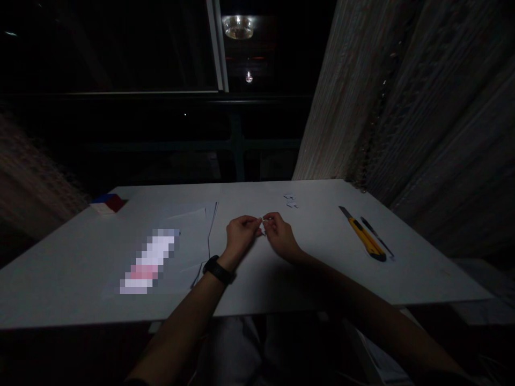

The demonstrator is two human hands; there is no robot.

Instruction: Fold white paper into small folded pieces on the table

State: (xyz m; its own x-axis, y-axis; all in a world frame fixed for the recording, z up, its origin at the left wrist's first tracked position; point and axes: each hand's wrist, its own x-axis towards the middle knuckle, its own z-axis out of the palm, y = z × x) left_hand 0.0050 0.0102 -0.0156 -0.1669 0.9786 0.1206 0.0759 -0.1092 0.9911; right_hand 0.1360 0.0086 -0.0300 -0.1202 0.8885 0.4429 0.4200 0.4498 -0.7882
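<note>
My left hand (pixel 242 234) and my right hand (pixel 280 236) meet above the middle of the white table (pixel 249 289). Both are closed, their fingertips pinching a small white piece of paper (pixel 263 220) between them. Most of that piece is hidden by the fingers. Just beyond the right hand lie two small cut paper pieces (pixel 292 205) with dark marks or shadows at their edges. A dark watch (pixel 218 269) is on my left wrist.
Paper sheets (pixel 193 230) lie at left, with a blurred-out bright rectangle (pixel 151 260) over them. A coloured cube (pixel 108 203) sits at the far left. On the right are a yellow box cutter (pixel 367 237) and a thin dark pen (pixel 377 236). Curtains (pixel 333 96) hang behind.
</note>
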